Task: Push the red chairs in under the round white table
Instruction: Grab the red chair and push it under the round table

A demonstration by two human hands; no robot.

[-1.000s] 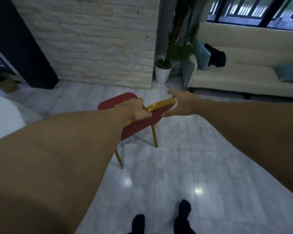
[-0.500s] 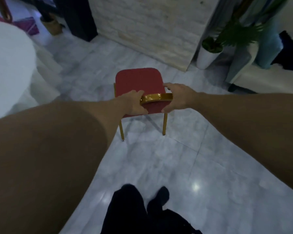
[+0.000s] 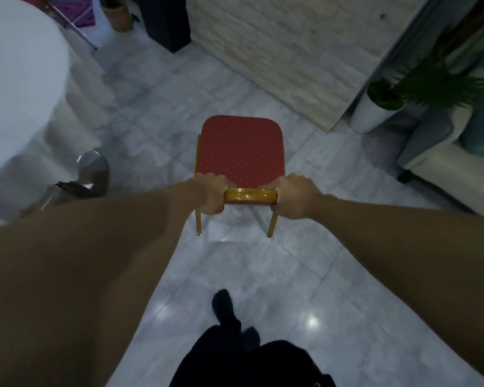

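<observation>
left hand [image 3: 211, 195] and right hand [image 3: 292, 196] each clench an end of the gold top rail [image 3: 250, 194] of one red chair [image 3: 241, 150]. its seat points away from the person, standing on the floor [image 3: 263, 275], right of the one white round bench [image 3: 17, 79], well apart.

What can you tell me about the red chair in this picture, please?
The chair has a padded red seat with a pattern of small pale dots and rounded corners, on a glossy gold frame that looks like metal. It stands on the grey tiled floor, right of the white table and apart from it. Two rear legs show. The left hand and right hand grip the ends of the gold top rail.
</observation>
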